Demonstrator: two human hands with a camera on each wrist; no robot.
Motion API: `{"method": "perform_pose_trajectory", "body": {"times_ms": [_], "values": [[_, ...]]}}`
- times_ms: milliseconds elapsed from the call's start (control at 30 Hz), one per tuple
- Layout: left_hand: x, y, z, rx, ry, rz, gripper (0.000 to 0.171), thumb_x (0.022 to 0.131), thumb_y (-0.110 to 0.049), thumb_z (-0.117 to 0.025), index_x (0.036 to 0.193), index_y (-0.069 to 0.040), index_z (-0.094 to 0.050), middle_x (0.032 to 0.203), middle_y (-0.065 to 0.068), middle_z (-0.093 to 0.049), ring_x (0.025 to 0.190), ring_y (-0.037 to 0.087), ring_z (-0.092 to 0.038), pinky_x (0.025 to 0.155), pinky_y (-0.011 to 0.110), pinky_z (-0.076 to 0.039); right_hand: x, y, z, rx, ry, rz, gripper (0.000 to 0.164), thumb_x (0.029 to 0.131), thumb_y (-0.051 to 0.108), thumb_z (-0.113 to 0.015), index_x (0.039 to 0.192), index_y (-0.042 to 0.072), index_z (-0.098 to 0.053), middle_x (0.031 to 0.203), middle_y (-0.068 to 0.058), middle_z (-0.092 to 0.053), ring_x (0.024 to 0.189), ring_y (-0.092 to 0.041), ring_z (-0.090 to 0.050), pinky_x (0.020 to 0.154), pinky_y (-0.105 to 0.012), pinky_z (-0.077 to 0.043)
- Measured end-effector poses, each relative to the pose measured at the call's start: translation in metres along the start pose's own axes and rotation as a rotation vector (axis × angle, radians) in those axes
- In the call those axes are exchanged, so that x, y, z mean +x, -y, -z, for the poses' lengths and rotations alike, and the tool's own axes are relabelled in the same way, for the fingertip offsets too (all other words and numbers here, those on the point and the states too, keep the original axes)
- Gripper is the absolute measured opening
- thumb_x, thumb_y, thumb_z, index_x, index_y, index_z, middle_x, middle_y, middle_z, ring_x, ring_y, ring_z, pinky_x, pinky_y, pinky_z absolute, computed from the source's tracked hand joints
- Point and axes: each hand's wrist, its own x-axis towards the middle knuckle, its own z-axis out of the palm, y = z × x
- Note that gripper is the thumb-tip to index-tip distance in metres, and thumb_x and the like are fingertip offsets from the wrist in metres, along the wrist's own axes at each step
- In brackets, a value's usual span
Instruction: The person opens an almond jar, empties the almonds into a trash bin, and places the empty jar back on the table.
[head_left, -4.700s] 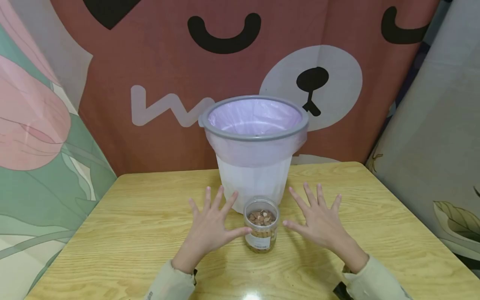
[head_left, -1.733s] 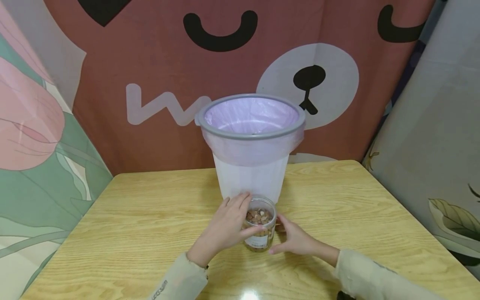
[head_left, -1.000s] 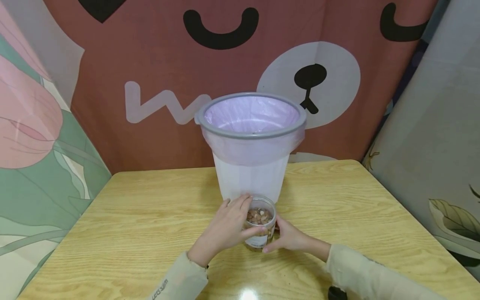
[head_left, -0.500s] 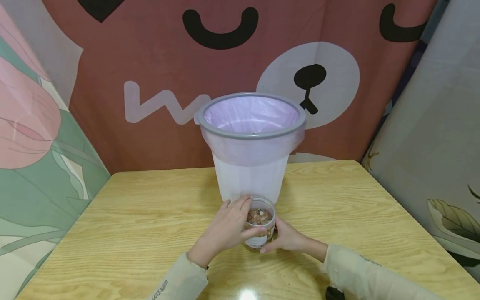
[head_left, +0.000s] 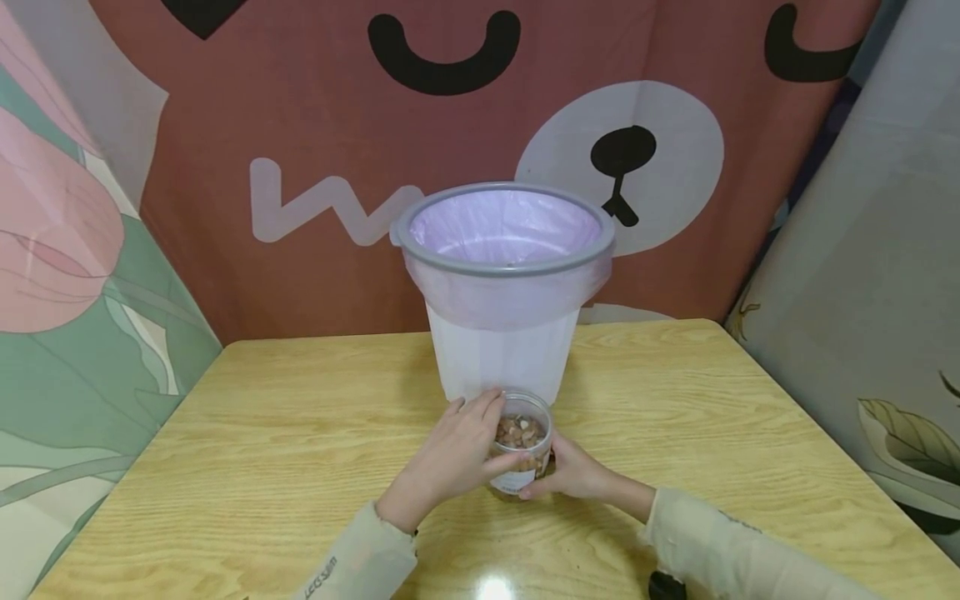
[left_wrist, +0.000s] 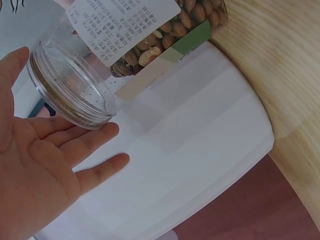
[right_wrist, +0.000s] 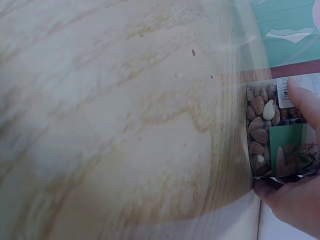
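A clear plastic jar of almonds (head_left: pixel 519 432) stands upright and lidless in front of a white bin. My right hand (head_left: pixel 579 472) grips the jar's lower right side, thumb in front and fingers behind. In the right wrist view, the thumb (right_wrist: pixel 306 102) lies over the white label and the fingers go under the jar's far side. My left hand (head_left: pixel 452 454) is around the jar's upper left, thumb across the front of the rim. Its fingers (left_wrist: pixel 102 167) are extended in the left wrist view, fingertips right at the rim (left_wrist: pixel 75 112) and a gap at the palm.
The white bin (head_left: pixel 501 358) has a grey rim (head_left: pixel 507 268) and a pale purple liner (head_left: pixel 502 225). It stands just behind the jar on a wooden table (head_left: pixel 300 467). Printed cloth (head_left: pixel 322 283) hangs behind the table and at both sides.
Both hands have come in from spread beside the jar to its sides. My right hand has closed round the jar's lower part; over the last second the hands have barely moved.
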Motion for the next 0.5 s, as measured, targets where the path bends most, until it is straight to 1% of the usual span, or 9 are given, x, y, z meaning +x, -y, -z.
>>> {"method": "perform_pose_trajectory", "body": {"times_ms": [133, 300, 367, 500], "values": [[-0.0001, 0.0003, -0.0004, -0.031, -0.001, -0.002, 0.072, 0.085, -0.05, -0.052, 0.126, 0.008, -0.042, 0.128, 0.021, -0.043, 0.119, 0.028, -0.04, 0.094, 0.042, -0.034, 0.0005, 0.0011, -0.0001, -0.006, 0.003, 0.04, 0.091, 0.07, 0.01, -0.075, 0.139, 0.002, -0.016, 0.135, -0.019, -0.034, 0.12, -0.034, -0.036, 0.096, -0.044, -0.029], [-0.0008, 0.0014, -0.0001, -0.066, 0.001, 0.001, 0.069, 0.085, -0.047, -0.053, 0.125, 0.008, -0.042, 0.128, 0.023, -0.042, 0.118, 0.031, -0.041, 0.095, 0.041, -0.033, 0.001, 0.0028, -0.0002, -0.007, 0.002, 0.066, 0.09, 0.071, 0.009, -0.075, 0.138, 0.001, -0.017, 0.134, -0.02, -0.035, 0.119, -0.035, -0.036, 0.097, -0.034, -0.03], [-0.0012, 0.0019, 0.0, -0.081, 0.001, 0.001, 0.068, 0.086, -0.046, -0.053, 0.125, 0.008, -0.042, 0.128, 0.024, -0.042, 0.118, 0.032, -0.041, 0.095, 0.041, -0.033, 0.001, 0.0036, -0.0003, -0.008, 0.001, 0.067, 0.09, 0.071, 0.009, -0.075, 0.138, 0.001, -0.016, 0.134, -0.02, -0.035, 0.119, -0.034, -0.037, 0.096, -0.032, -0.031], [-0.0023, 0.0024, 0.0012, -0.111, 0.0, 0.0, 0.066, 0.086, -0.043, -0.054, 0.125, 0.009, -0.042, 0.128, 0.025, -0.041, 0.118, 0.034, -0.041, 0.096, 0.041, -0.032, 0.0012, 0.0045, -0.0004, -0.004, 0.0, 0.063, 0.09, 0.071, 0.009, -0.075, 0.138, 0.0, -0.017, 0.132, -0.02, -0.037, 0.117, -0.033, -0.04, 0.094, -0.034, -0.034]]}}
